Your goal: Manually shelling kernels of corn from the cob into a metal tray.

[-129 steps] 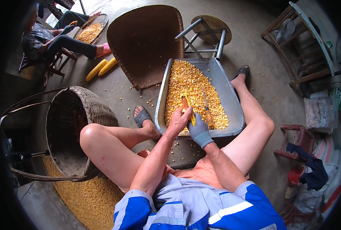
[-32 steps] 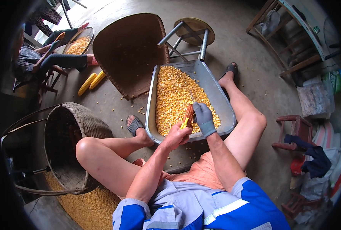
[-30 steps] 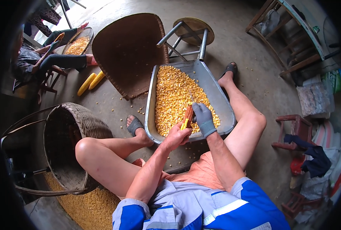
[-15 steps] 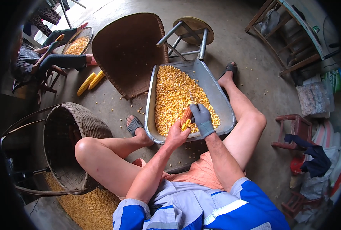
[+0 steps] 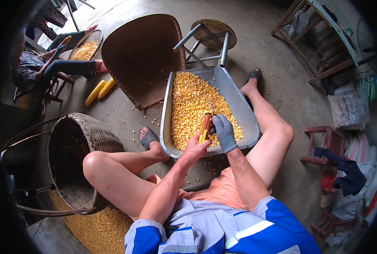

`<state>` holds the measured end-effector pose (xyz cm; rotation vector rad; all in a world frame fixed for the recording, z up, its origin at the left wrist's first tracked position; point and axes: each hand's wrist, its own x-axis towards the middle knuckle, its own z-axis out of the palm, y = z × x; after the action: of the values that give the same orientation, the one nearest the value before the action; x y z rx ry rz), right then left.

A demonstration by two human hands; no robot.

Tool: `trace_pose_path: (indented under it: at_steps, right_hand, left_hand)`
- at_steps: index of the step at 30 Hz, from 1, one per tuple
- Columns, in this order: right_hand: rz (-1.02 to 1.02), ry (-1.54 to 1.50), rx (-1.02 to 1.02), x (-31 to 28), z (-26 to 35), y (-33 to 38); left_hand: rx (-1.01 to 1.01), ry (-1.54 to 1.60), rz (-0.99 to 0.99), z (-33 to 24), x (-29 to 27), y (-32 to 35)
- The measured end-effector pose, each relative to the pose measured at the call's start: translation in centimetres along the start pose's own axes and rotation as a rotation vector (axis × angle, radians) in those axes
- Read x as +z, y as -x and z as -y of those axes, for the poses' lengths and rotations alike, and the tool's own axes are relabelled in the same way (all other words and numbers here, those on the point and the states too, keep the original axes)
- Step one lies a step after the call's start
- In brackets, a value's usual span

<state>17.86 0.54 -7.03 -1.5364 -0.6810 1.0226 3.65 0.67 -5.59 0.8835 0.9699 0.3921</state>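
My bare left hand (image 5: 194,149) grips the lower end of a corn cob (image 5: 205,126) held over a metal pan (image 5: 166,122) between my legs. Much of the cob is bare and reddish, with yellow kernels left along its lower part. My right hand (image 5: 224,132), in a grey glove, is closed against the cob's right side, its thumb near the middle. A thin, light spike (image 5: 210,103) shows just beyond the cob's far end; what it belongs to is hidden. Loose yellow kernels (image 5: 192,93) heap up in the pan.
A brown woven tray (image 5: 142,59) and metal-legged stool (image 5: 214,36) stand beyond the pan. Left are a wicker basket (image 5: 99,131), two corn cobs (image 5: 96,93) and a kernel heap (image 5: 97,230). Another person (image 5: 29,70) sits far left; a red stool (image 5: 326,144) stands right.
My right hand has shifted slightly back toward me and right along the cob, uncovering more of its far end. The cob stands a little more upright. The other person's hands have moved slightly.
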Motion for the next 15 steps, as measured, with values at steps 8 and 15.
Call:
trace_pose_path:
  at_steps: [8, 15]
  right_hand:
    - [0.0, 0.088, 0.034, -0.5, -0.5, -0.7]
    - [0.011, 0.051, -0.031, -0.1, -2.0, -0.7]
  left_hand:
    - [0.005, 0.012, 0.034, 0.1, -0.2, 0.0]
    - [-0.078, 0.373, 0.161, -0.9, -0.2, 0.4]
